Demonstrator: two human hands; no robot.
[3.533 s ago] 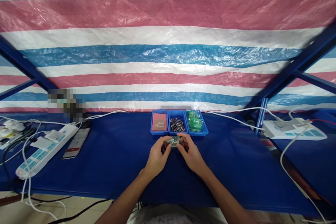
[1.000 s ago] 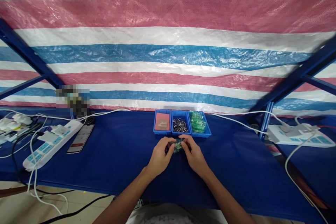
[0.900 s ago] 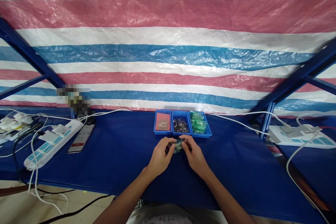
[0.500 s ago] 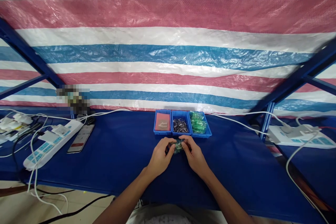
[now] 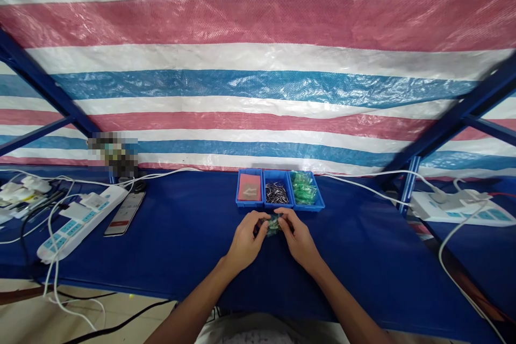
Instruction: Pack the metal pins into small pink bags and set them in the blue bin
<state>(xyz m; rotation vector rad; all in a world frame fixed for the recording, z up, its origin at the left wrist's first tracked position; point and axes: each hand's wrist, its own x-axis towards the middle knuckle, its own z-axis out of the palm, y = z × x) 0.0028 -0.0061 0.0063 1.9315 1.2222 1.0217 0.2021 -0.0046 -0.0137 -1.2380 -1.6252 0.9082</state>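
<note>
Between my two hands is a small green plastic bag (image 5: 273,224), clear and crinkled, its contents too small to make out. My left hand (image 5: 246,237) pinches its left side between thumb and fingers. On the other side my right hand (image 5: 296,235) grips the bag the same way. Just beyond the hands stand three joined blue bins. The left bin (image 5: 250,204) holds a pink block with a pale piece on it. Loose metal screws or nails (image 5: 276,193) fill the middle one. Green plastic packets (image 5: 303,188) lie in the right one.
On the left are a phone (image 5: 124,214), a white power strip (image 5: 66,234) with plugs, and tangled white cables. Another power strip (image 5: 463,209) lies at the right by a blue metal post (image 5: 410,185). A striped tarp (image 5: 258,80) hangs behind the blue table (image 5: 181,247).
Almost nothing differs. Both hands keep the bag in the same place, and the camera view has shifted very slightly.
</note>
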